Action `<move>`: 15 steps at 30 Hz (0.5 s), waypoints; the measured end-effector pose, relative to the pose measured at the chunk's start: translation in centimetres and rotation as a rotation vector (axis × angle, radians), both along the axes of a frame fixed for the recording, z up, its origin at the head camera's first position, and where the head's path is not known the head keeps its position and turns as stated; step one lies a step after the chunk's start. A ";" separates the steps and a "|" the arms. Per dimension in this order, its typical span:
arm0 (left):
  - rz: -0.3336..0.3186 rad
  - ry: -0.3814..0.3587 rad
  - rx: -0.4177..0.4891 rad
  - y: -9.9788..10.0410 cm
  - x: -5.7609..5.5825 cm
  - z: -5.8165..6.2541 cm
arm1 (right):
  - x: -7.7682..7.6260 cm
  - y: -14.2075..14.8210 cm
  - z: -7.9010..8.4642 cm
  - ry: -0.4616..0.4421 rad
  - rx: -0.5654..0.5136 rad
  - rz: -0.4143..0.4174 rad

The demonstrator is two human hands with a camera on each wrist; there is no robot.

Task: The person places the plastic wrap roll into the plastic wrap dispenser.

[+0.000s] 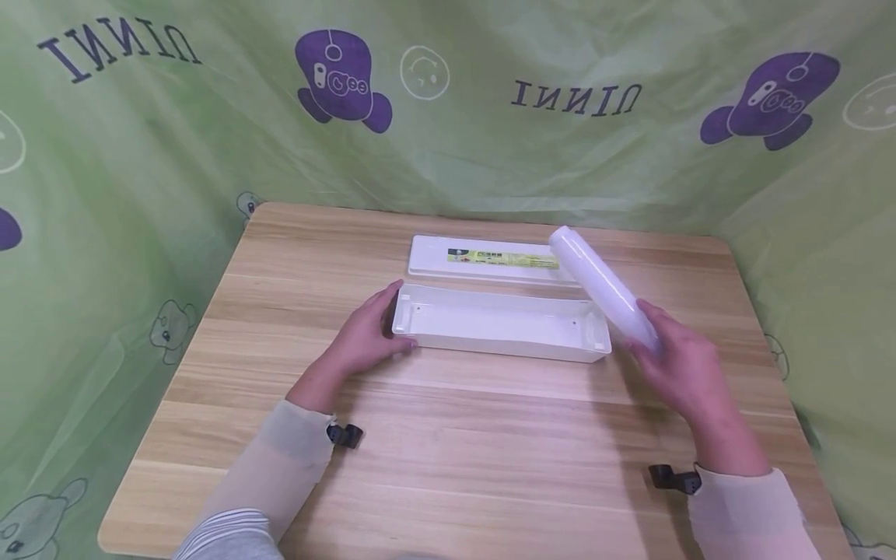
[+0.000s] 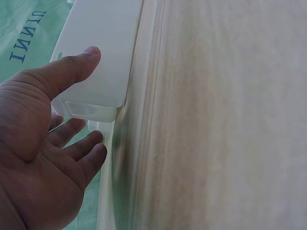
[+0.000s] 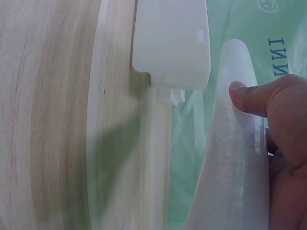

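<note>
A long white plastic box [image 1: 500,348] lies uncovered on the table, its inside showing bare. My left hand [image 1: 364,330] holds its left end, thumb on the front wall and fingers round the back corner. In the left wrist view the thumb [image 2: 79,67] lies against the box's side wall [image 2: 103,52]. My right hand [image 1: 679,362] grips the lower end of a roll of cling film [image 1: 602,284], held tilted above the table just right of the box. The right wrist view has the thumb pressed on the shiny roll [image 3: 230,167]. Behind the box rests a flat white lid [image 1: 430,257] with a yellow-green label.
The wooden table [image 1: 462,451] has rounded corners and carries the box and lid towards its far side. A green printed cloth [image 1: 476,163] hangs behind it and along both sides. Black camera mounts [image 1: 344,435] sit at both wrists.
</note>
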State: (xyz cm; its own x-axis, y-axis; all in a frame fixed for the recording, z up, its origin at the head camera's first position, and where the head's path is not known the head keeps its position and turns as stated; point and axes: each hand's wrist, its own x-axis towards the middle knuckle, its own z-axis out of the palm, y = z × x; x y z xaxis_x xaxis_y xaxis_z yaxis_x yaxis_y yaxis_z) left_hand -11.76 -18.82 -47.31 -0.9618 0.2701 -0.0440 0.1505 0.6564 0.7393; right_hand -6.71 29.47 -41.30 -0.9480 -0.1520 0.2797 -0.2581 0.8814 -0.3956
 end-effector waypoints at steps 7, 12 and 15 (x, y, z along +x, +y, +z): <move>0.002 0.001 -0.010 0.0 0.0 0.0 | -0.4 -0.7 0.3 0.006 0.001 0.021; 0.002 -0.001 -0.011 -0.1 -0.1 0.0 | -0.5 -1.1 0.5 0.016 0.000 0.042; 0.003 -0.004 -0.014 -0.1 -0.1 -0.1 | -0.5 -1.3 0.6 0.010 0.003 0.047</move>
